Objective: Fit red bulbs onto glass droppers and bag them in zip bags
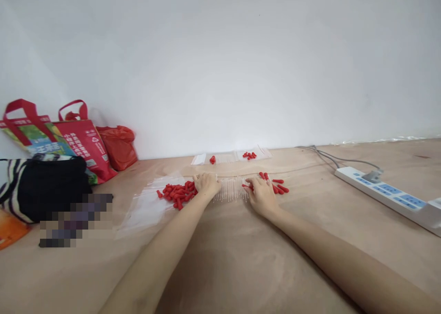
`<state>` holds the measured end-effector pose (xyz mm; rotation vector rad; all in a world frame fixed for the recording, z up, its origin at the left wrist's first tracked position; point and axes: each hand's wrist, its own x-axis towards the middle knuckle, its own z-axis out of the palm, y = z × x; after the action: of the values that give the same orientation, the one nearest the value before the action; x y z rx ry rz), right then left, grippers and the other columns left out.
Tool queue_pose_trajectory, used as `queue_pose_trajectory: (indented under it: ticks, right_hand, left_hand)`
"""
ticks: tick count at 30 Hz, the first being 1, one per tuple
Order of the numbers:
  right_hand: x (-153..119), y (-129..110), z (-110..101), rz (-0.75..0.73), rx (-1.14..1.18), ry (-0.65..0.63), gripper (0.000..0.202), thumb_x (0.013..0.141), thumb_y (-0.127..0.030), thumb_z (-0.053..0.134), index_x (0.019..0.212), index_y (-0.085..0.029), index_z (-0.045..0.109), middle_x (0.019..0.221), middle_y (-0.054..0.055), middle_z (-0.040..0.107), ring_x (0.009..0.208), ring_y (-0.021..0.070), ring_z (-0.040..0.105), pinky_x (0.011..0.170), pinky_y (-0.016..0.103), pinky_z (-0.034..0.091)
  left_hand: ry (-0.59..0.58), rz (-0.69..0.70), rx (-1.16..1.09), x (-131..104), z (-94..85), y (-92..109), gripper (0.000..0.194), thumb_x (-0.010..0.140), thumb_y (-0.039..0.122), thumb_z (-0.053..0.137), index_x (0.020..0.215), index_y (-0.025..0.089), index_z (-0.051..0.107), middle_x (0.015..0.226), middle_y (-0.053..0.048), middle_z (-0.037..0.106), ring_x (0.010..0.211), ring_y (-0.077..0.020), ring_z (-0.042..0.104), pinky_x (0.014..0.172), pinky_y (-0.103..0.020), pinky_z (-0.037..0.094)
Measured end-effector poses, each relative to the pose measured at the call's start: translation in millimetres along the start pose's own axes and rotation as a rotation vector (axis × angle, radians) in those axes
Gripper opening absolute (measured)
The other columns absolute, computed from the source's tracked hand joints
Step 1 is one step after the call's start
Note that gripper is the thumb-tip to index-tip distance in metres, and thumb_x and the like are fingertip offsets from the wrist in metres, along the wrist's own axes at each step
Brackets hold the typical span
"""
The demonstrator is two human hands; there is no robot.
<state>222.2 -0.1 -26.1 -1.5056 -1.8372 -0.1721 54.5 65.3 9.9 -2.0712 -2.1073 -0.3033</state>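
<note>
Thin sticks (pixel 231 189) lined up on the surface (pixel 220 268)
Right hand (pixel 263 197) pinches a red piece (pixel 245 186) beside them; left hand (pixel 207 184), I cannot tell. A light touch should keep the sticks aligned.

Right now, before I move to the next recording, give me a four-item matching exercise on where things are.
A. thin pale sticks
B. power strip
C. large red heap
D. black cloth item

1. in front of the shopping bags
2. just left of the left hand
3. between left hand and right hand
4. right of both hands

Pairs: A-3, B-4, C-2, D-1
</note>
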Motion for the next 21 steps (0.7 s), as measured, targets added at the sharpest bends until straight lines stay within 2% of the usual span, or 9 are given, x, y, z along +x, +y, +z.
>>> queue_pose_trajectory:
  ticks: [3, 7, 12, 15, 18, 21]
  right_hand:
    - [-11, -5, 5, -0.079, -0.004, -0.008, 0.019, 0.084, -0.026, 0.040, 0.095, -0.017, 0.053, 0.091, 0.007, 0.062, 0.088, 0.0205, 0.053, 0.083, 0.037, 0.028]
    - [-14, -5, 4, -0.098, 0.006, -0.022, 0.022, 0.085, -0.025, 0.038, 0.098, -0.017, 0.054, 0.091, 0.008, 0.061, 0.087, 0.0212, 0.052, 0.081, 0.037, 0.028]
    - [-14, -5, 3, -0.097, -0.031, -0.036, 0.024, 0.085, -0.024, 0.037, 0.100, -0.017, 0.055, 0.085, 0.009, 0.059, 0.084, 0.0212, 0.051, 0.077, 0.036, 0.030]
    - [-15, -4, 1, -0.097, -0.003, -0.042, 0.022, 0.085, -0.022, 0.037, 0.094, -0.018, 0.057, 0.082, 0.007, 0.057, 0.083, 0.0199, 0.050, 0.074, 0.034, 0.030]
    - [-19, -5, -4, -0.102, 0.053, -0.037, 0.021, 0.084, -0.019, 0.036, 0.090, -0.019, 0.056, 0.083, 0.006, 0.056, 0.082, 0.0187, 0.050, 0.072, 0.033, 0.030]
    - [-26, -6, -9, -0.125, 0.129, -0.039, 0.019, 0.084, -0.018, 0.036, 0.089, -0.018, 0.054, 0.085, 0.005, 0.057, 0.083, 0.0180, 0.050, 0.071, 0.032, 0.031]
  left_hand:
    - [-0.053, -0.031, -0.014, 4, -1.0, 2, 0.028, 0.070, 0.036, 0.049, 0.077, 0.015, 0.066, 0.088, -0.015, 0.066, 0.090, -0.0306, 0.056, 0.081, -0.042, 0.028]
    - [-0.098, -0.051, -0.043, 9, 0.1, 2, 0.023, 0.070, 0.033, 0.052, 0.075, 0.015, 0.066, 0.085, -0.016, 0.067, 0.087, -0.0308, 0.058, 0.078, -0.041, 0.031]
    - [-0.046, -0.006, -0.071, 3, -4.6, 0, 0.024, 0.076, 0.028, 0.047, 0.072, 0.013, 0.066, 0.081, -0.016, 0.067, 0.083, -0.0299, 0.059, 0.077, -0.043, 0.030]
    - [0.030, 0.098, -0.108, -15, -14.9, -5, 0.032, 0.083, 0.029, 0.037, 0.075, 0.015, 0.065, 0.086, -0.014, 0.066, 0.087, -0.0288, 0.057, 0.078, -0.042, 0.030]
    - [0.070, 0.247, -0.169, -43, -22.1, -17, 0.028, 0.086, 0.027, 0.035, 0.085, 0.021, 0.063, 0.093, -0.005, 0.065, 0.092, -0.0225, 0.055, 0.081, -0.037, 0.030]
    - [0.108, 0.479, -0.367, -72, -19.4, -31, 0.023, 0.085, 0.019, 0.036, 0.090, 0.020, 0.058, 0.088, -0.002, 0.065, 0.083, -0.0170, 0.057, 0.080, -0.032, 0.033]
